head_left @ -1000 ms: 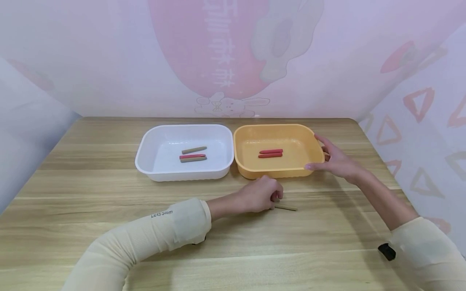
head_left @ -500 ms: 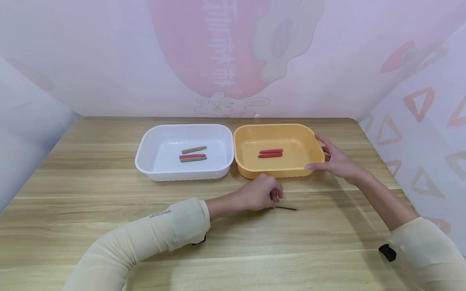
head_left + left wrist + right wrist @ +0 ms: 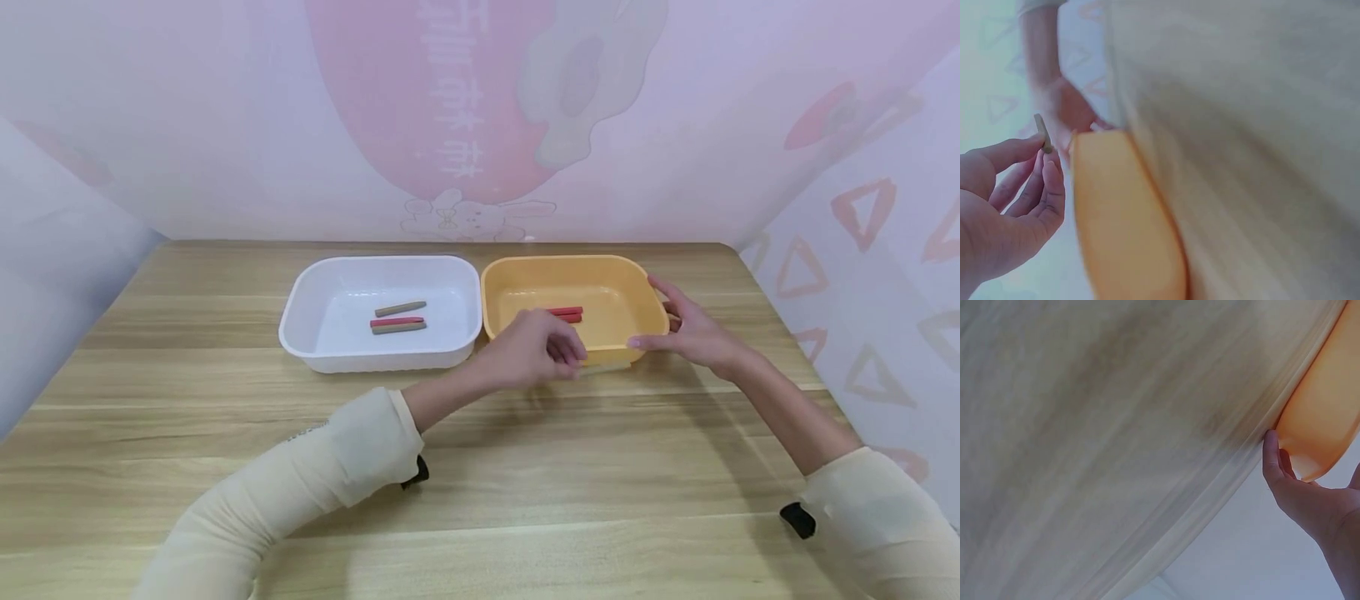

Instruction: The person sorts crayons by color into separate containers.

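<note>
My left hand [image 3: 528,354] pinches a tan crayon [image 3: 607,368] between thumb and fingers, in front of the orange basin [image 3: 615,312]. In the left wrist view the crayon [image 3: 1042,132] sticks up past the fingertips, beside the basin's rim. The right hand [image 3: 693,333] grips the right end of that basin, thumb on the front rim and fingers round its side. Two red crayons [image 3: 568,314] lie inside the orange basin, partly covered by my left hand. To the left, a white basin [image 3: 330,312] holds two tan crayons [image 3: 401,309] and a red crayon [image 3: 397,322].
Both basins stand side by side toward the back of a wooden table [image 3: 525,492]. Behind them rises a pale pink patterned wall [image 3: 262,167]. Another wall [image 3: 885,275] with triangle drawings closes the right side.
My left hand has lifted the tan crayon off the table and moved it forward and up to the orange basin's front edge. The right hand stays at the basin.
</note>
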A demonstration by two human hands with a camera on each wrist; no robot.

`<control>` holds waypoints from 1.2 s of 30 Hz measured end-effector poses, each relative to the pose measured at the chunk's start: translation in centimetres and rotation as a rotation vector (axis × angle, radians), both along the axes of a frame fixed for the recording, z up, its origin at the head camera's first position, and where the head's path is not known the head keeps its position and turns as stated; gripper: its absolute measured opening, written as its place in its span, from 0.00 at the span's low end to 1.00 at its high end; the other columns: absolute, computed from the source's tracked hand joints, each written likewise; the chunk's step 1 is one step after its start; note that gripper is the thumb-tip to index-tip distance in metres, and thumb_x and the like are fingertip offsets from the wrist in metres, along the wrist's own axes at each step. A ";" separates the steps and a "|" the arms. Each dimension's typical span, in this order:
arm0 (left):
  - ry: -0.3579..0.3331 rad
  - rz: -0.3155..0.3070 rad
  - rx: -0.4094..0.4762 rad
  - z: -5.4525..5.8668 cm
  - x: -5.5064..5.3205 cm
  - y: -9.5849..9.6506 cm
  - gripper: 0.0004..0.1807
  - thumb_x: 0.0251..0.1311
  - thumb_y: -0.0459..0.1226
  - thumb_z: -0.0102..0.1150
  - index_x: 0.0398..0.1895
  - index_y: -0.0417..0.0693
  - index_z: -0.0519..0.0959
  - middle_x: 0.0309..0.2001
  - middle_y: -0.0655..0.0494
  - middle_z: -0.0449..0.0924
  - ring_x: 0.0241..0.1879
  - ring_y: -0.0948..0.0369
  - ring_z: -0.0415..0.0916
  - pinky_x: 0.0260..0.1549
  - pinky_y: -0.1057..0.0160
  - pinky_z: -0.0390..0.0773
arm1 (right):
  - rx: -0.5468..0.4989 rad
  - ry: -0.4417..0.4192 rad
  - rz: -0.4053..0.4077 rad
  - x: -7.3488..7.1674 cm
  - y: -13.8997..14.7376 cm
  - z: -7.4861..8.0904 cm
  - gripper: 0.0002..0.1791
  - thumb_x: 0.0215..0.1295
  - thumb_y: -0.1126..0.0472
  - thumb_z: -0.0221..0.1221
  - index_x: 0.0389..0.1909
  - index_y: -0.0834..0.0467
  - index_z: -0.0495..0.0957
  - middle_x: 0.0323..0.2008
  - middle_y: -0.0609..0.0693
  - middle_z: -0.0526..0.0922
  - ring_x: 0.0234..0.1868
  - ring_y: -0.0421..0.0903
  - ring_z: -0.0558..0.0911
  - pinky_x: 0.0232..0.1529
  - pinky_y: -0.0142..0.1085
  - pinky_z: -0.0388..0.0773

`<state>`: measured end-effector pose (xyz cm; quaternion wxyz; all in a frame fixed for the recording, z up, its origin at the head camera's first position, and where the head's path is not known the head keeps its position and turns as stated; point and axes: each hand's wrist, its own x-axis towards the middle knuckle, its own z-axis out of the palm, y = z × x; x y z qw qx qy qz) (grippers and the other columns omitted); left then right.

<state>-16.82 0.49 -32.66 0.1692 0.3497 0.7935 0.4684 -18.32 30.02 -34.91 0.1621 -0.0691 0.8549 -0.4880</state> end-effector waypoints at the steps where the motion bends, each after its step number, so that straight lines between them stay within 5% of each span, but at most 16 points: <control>1: -0.003 0.024 0.009 0.2 -0.3 0.0 0.05 0.57 0.23 0.72 0.36 0.33 0.86 0.32 0.50 0.87 0.32 0.62 0.83 0.38 0.69 0.82 | 0.002 -0.001 0.000 0.0 0.0 0.0 0.61 0.66 0.60 0.70 0.85 0.49 0.34 0.73 0.69 0.61 0.68 0.64 0.72 0.60 0.41 0.73; 8: 0.002 0.170 -0.016 1.0 -2.8 -0.4 0.05 0.58 0.26 0.73 0.38 0.35 0.87 0.34 0.48 0.88 0.35 0.59 0.84 0.39 0.67 0.82 | 0.007 -0.002 -0.004 0.0 0.1 -0.1 0.61 0.65 0.60 0.70 0.85 0.49 0.35 0.73 0.70 0.61 0.69 0.63 0.71 0.51 0.25 0.73; 20: 0.056 0.214 -0.189 -0.5 -6.1 0.7 0.07 0.55 0.25 0.75 0.38 0.34 0.88 0.35 0.47 0.89 0.34 0.58 0.83 0.37 0.67 0.80 | -0.008 -0.001 0.005 0.0 0.2 -0.1 0.61 0.65 0.61 0.70 0.85 0.50 0.35 0.74 0.69 0.60 0.70 0.64 0.70 0.50 0.24 0.74; 36: -0.040 0.269 -0.258 -1.8 -7.4 1.7 0.06 0.57 0.22 0.69 0.37 0.34 0.87 0.39 0.46 0.84 0.27 0.58 0.75 0.24 0.68 0.75 | 0.009 0.005 0.007 -0.1 0.2 0.0 0.61 0.65 0.60 0.70 0.85 0.49 0.35 0.73 0.69 0.61 0.70 0.63 0.70 0.50 0.23 0.74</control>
